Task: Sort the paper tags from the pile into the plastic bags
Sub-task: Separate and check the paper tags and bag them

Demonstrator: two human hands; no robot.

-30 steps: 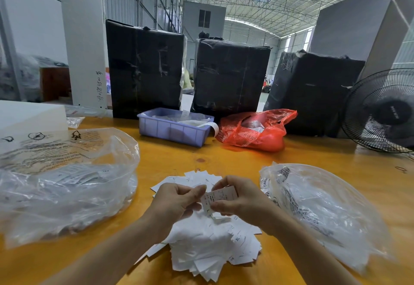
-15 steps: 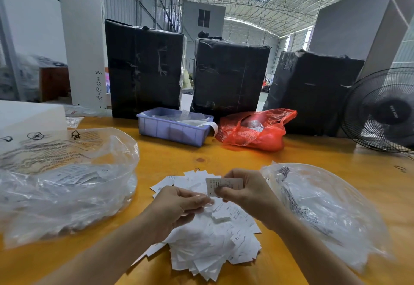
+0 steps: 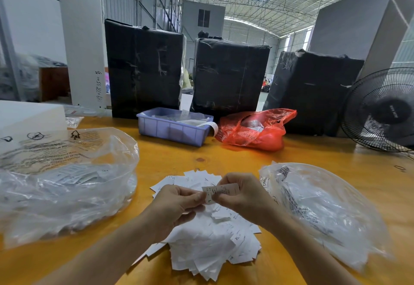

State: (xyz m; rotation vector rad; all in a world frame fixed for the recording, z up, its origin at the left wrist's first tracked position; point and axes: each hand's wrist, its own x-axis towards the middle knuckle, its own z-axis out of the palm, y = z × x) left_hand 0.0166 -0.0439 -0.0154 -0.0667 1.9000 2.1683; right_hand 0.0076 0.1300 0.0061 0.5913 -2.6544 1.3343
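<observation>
A pile of white paper tags lies on the wooden table in front of me. Above the pile, my right hand pinches a white tag by its right part. My left hand pinches the left end of the same tag with thumb and forefinger. A large clear plastic bag holding tags sits to the left. A second clear plastic bag lies to the right, close to my right wrist.
A blue plastic bin and a red plastic bag stand at the back of the table. Three black wrapped boxes line the far edge. A black fan is at the right, a white box at the far left.
My left hand rose from the pile and took the left end of the tag. My right hand dropped slightly with the tag, so both hands now hold it.
</observation>
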